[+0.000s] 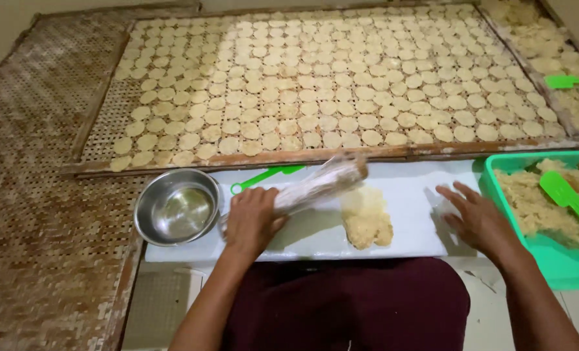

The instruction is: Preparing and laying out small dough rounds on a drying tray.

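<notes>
- the left hand (pixel 254 220) has its fingers wrapped around the near end of a long rolling pin wrapped in clear plastic film (pixel 319 185); the pin lies slanted across the white flat board (pixel 406 195), its far end raised toward the upper right and blurred.
- a pale yellow, grainy lump of dough (pixel 366 218) lies on the board just right of the pin's middle, partly pressed flat.
- the right hand (pixel 478 218) rests palm down on the board's right end, fingers spread and holding nothing, well apart from the dough.
- a round, shiny steel bowl (pixel 178 207) sits at the board's left edge, just beside the left hand.
- a green plastic spatula (pixel 267 177) lies on the board behind the pin.
- a green plastic tub (pixel 549 260) to the right holds more of the crumbly dough and a second green scoop (pixel 566 195).
- beyond the board, a large woven bamboo tray (pixel 94 123) carries rows of small, flat, pale rounds (pixel 341 78).
</notes>
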